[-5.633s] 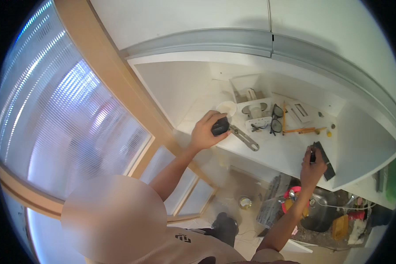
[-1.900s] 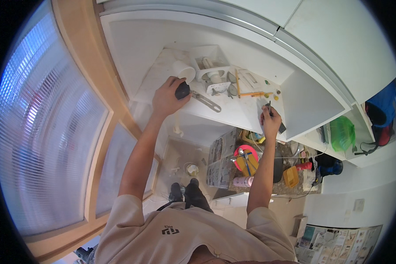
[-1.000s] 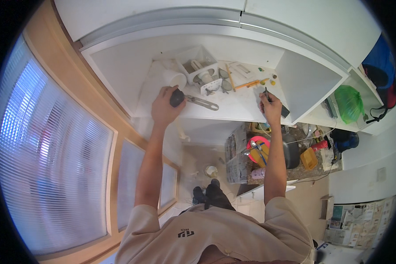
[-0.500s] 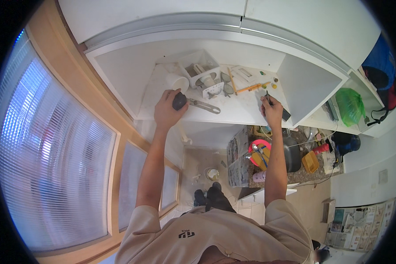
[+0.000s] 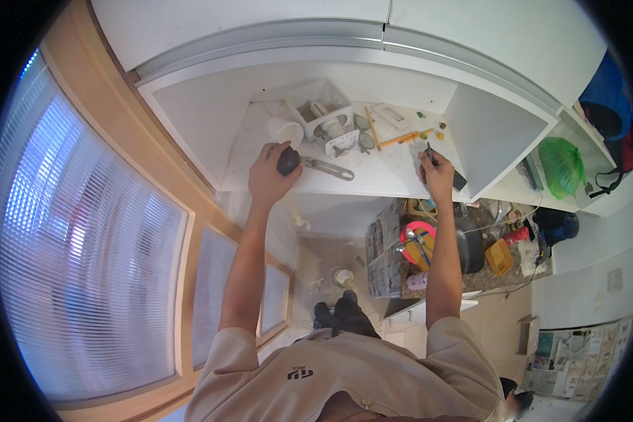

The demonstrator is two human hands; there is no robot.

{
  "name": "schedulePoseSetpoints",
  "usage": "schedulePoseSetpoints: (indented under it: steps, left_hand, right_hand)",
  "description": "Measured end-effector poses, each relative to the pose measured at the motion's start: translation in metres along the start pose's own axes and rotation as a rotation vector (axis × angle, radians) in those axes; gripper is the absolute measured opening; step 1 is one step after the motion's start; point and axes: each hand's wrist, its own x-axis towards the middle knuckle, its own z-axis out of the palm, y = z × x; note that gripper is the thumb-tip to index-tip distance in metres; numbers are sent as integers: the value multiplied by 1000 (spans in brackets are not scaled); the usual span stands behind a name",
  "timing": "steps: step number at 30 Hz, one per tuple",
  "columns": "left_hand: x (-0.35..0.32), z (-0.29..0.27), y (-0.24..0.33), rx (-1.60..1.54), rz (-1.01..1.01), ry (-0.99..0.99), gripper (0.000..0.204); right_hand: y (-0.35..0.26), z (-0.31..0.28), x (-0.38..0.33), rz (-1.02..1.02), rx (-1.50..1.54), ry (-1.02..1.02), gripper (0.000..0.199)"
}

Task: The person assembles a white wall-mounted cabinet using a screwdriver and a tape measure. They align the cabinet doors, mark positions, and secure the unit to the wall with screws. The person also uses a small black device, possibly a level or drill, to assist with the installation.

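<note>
Both arms reach up to a high white shelf [image 5: 373,176] inside a wall cabinet, seen from above.

L hand [image 5: 271,179] is closed around a dark rounded knob or handle [image 5: 288,160] at the end of a flat metal tool [image 5: 328,168], prob. an adjustable wrench or similar; too small to tell for sure. The tool lies on the shelf, pointing away to the right of the hand. Just behind the knob stands a white cup [image 5: 286,131], close but apparently not touching.

R hand [image 5: 437,176] grips a thin dark tool [image 5: 430,153], pen- or screwdriver-like, fingers pinched narrow around it, tip pointing up and back. A dark flat object [image 5: 459,181] lies at the shelf edge just beside that hand.

Between the hands, further back: a white plastic organiser tray [image 5: 323,112] w/ small parts, a pair of glasses [image 5: 362,137] beside it, an orange pencil-like stick [image 5: 399,139], a few small bits near the back wall.

Step in hand, as I judge it: sorting or picking tools off the shelf, both hands already on one each. Next move would call for lifting the metal tool clear w/o knocking the cup, and keeping the R-hand tool away from the loose bits and the shelf's side wall.

Below: cluttered counter w/ a dark pan [image 5: 469,246] and a pink-rimmed container [image 5: 418,235].
</note>
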Motion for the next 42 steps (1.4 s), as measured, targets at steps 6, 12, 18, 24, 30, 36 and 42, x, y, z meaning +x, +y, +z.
schedulePoseSetpoints:
  steps: [6,12,18,24,30,36,42]
  left_hand:
    - [0,1,0,14,-3,10,53]
    - [0,0,0,27,-12,-2,53]
    - [0,0,0,33,-5,-8,52]
    - [0,0,-1,28,20,2,52]
    - [-1,1,-3,21,26,7,52]
    - [-1,2,-3,23,25,8,51]
    - [0,2,-5,20,27,9,52]
  right_hand:
    - [1,1,1,21,23,0,25]
    - [-7,2,-2,24,-2,5,25]
    - [-4,0,0,11,-24,2,25]
    - [-7,1,-1,6,-26,2,25]
    - [-7,1,-2,0,-38,6,25]
    - [-3,1,0,17,-8,4,25]
    - [0,1,0,17,13,5,25]
